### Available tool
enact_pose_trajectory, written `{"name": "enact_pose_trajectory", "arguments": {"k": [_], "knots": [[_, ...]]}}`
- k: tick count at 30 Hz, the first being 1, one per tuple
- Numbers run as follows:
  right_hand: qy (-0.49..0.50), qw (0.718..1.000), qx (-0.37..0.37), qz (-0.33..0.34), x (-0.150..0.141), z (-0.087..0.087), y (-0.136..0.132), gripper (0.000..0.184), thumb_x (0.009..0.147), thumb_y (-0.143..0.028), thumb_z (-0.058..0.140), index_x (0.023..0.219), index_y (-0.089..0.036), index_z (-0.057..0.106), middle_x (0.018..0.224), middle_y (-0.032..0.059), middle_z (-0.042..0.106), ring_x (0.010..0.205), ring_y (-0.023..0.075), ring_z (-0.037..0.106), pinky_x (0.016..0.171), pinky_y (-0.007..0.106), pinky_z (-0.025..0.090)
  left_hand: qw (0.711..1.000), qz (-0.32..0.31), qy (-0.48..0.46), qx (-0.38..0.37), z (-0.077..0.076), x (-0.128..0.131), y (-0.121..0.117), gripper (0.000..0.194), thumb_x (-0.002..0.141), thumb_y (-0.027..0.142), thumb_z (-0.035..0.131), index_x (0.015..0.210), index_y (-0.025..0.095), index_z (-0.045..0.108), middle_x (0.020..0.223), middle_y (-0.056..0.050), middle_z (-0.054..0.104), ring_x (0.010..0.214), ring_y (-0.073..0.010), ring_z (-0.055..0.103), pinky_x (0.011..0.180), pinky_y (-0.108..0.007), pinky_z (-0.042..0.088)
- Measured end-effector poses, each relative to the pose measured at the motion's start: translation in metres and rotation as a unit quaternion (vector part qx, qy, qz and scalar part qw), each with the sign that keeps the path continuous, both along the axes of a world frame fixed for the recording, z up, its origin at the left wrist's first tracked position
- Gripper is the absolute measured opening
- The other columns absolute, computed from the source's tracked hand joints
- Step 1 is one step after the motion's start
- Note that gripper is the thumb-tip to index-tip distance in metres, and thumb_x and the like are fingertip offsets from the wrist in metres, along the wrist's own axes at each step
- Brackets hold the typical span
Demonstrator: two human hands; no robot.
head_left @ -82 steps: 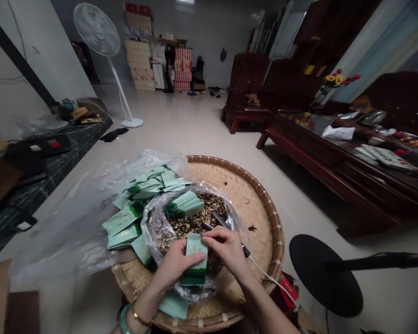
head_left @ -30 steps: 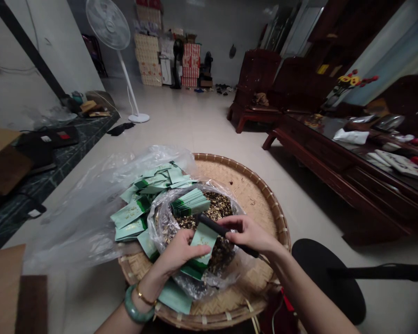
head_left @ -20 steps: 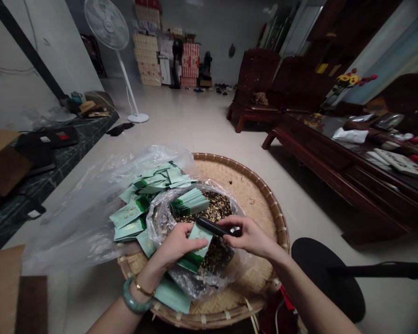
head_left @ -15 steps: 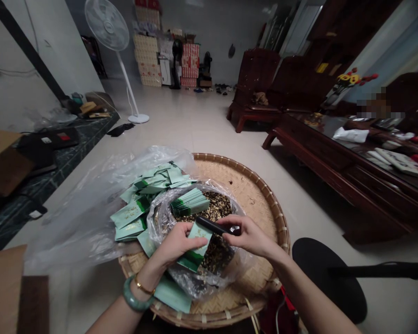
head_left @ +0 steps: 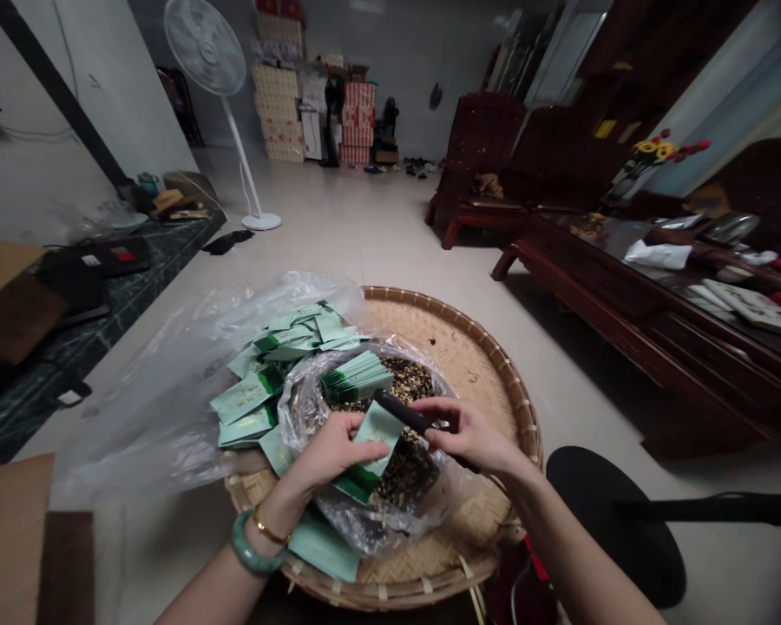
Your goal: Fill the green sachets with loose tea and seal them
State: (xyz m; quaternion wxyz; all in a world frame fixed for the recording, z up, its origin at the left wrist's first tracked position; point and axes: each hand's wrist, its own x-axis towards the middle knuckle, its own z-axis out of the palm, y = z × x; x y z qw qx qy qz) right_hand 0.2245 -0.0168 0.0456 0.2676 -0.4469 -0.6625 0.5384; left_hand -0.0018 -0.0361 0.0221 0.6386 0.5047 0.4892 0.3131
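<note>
A round woven bamboo tray (head_left: 488,365) carries an open clear plastic bag (head_left: 298,395), pale green packets (head_left: 244,395) at left

Behind the white standing fan (head_left: 205,43) and to its right stand pale patterned boxes (head_left: 278,113) and red-and-white boxes (head_left: 357,123); a flat black item (head_left: 226,242) lies near its base; farther right are a dark wooden chair (head_left: 482,143), a long low table (head_left: 592,291) and red and yellow flowers (head_left: 656,151)

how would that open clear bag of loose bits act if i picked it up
The clear bag would probably sag and shift, its thin film being visibly crumpled. The loose bits could spill, as the top gapes. The stack of green packets lying on them would likely slide too.
</note>
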Motion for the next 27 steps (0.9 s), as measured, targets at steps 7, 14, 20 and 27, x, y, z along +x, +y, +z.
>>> {"name": "enact_pose_trajectory", "arguments": {"k": [7,14,20,27], "knots": [[-0.193,0.958,0.182,-0.107,0.025,-0.041,-0.002,0.039,0.069,-0.023,0.062,0.107,-0.016,0.065,0.098,0.0103,0.07,0.082,0.0232,0.063,0.075,0.038,0.051,0.996,0.07,-0.042,0.03,-0.002,0.002,-0.003,0.039,0.056,0.032,0.08,0.088,0.012,0.071,0.082,-0.006,0.072,0.072,-0.0194,0.062,0.066,-0.026,0.047],[-0.066,0.97,0.199,-0.126,-0.012,-0.026,-0.014,0.025,0.081,-0.034,0.062,0.101,-0.02,0.065,0.099,0.0074,0.067,0.087,0.0203,0.062,0.076,0.033,0.05,0.996,0.071,-0.007,0.054,0.002,0.012,-0.01,0.031,0.064,0.034,0.074,0.086,0.012,0.07,0.079,-0.004,0.071,0.07,-0.0187,0.061,0.066,-0.027,0.047],[0.031,0.973,0.188,-0.128,-0.049,-0.015,-0.02,0.02,0.08,-0.033,0.066,0.065,-0.019,0.065,0.066,0.0019,0.063,0.064,0.0157,0.057,0.06,0.026,0.044,0.99,0.097,0.008,0.106,0.01,0.012,-0.012,0.025,0.062,0.032,0.075,0.081,0.015,0.071,0.076,-0.003,0.07,0.07,-0.0182,0.061,0.065,-0.025,0.046],[0.027,0.978,0.176,-0.11,-0.049,-0.011,-0.029,0.018,0.083,-0.027,0.061,0.069,-0.018,0.066,0.068,0.0017,0.064,0.066,0.015,0.058,0.063,0.025,0.044,0.976,0.151,0.03,0.152,0.004,0.012,-0.013,0.029,0.075,0.04,0.063,0.061,0.014,0.068,0.057,-0.001,0.062,0.057,-0.014,0.052,0.054,-0.023,0.039]]}}
